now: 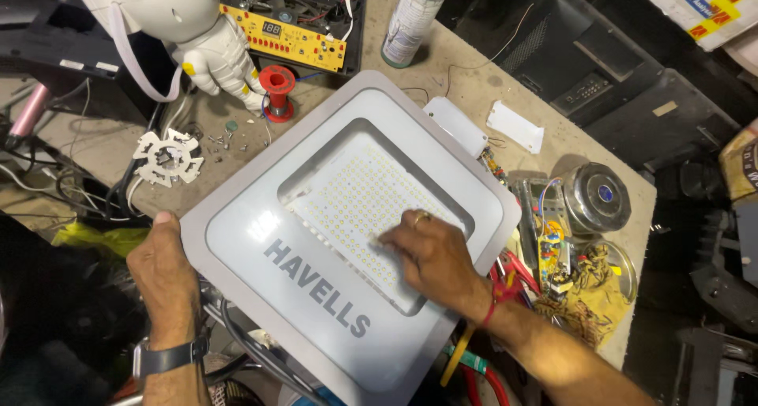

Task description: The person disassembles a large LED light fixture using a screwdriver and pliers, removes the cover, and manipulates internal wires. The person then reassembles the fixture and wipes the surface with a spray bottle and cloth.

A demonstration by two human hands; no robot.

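While the left hand grips the edge of the square grey flood light lying on the cluttered workbench, the right hand rests loosely curled fingers on its diode panel, grasping nothing.

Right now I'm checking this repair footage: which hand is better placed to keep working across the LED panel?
Probably the right hand: its fingers already rest on the LED panel. The left hand grips the grey floodlight housing at its edge, steadying it.

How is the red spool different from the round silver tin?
The red spool is small and stands upright beside the big grey lamp; the round silver tin is wider, flatter and shiny. The spool sits at the bench's far side, the tin near its right edge. Both are round.
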